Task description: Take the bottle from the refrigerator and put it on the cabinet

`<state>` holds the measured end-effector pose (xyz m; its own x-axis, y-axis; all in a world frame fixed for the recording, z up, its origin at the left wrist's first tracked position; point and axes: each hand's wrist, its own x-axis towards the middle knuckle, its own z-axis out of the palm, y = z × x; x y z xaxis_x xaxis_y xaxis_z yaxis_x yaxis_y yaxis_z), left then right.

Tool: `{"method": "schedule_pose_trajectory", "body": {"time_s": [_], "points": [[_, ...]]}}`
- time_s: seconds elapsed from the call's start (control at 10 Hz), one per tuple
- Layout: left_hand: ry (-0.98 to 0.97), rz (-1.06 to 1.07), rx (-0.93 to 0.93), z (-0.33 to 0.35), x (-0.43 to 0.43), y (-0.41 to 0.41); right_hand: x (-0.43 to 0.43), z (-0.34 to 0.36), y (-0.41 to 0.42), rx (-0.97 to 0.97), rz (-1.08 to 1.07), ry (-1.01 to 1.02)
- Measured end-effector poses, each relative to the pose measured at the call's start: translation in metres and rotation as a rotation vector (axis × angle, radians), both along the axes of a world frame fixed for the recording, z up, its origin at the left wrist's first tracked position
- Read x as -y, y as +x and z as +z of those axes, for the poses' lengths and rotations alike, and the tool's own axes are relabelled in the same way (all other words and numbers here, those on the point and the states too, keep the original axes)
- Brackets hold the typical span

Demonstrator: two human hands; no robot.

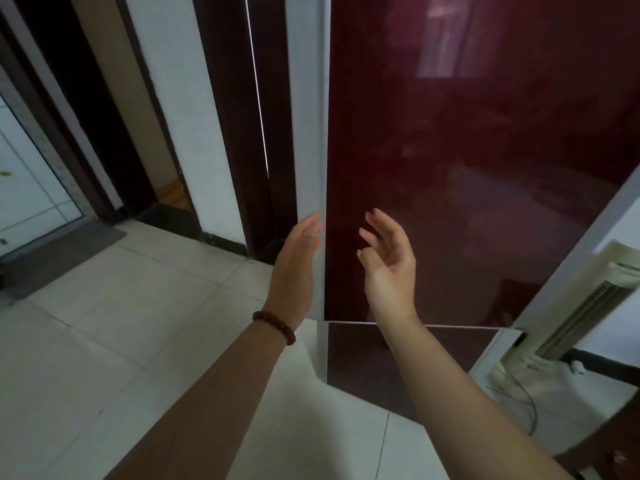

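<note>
A tall refrigerator (467, 150) with glossy dark red doors and a pale grey side panel fills the right half of the view; both doors are closed. My left hand (296, 265), with a bead bracelet on the wrist, is flat with its fingertips at the left edge of the upper door. My right hand (389, 261) hovers in front of the upper door, fingers spread and empty. The lower door (398, 362) starts just below my wrists. No bottle and no cabinet are in view.
A white tower fan (571, 313) with a cable stands right of the refrigerator. Dark wooden door frames (242, 116) and a white wall lie to the left, with a grey mat (59, 254) at a doorway. The floor is pale tile.
</note>
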<state>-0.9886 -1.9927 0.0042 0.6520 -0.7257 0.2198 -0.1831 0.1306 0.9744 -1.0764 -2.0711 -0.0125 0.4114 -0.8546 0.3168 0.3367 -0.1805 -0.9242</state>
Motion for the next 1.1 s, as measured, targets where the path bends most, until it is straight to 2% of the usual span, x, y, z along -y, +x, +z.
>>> {"method": "schedule_pose_trajectory", "body": {"time_s": [0.3,0.6,1.1], "points": [[0.002,0.030,-0.048,0.004,0.092,0.044,0.091,0.003,0.048,-0.020,0.045,0.011],[0.012,0.022,-0.071,0.002,0.141,0.063,0.139,0.002,0.068,-0.029,0.059,0.021],[-0.033,0.020,-0.042,0.003,0.102,0.069,0.105,0.001,0.072,0.024,0.047,0.047]]}}
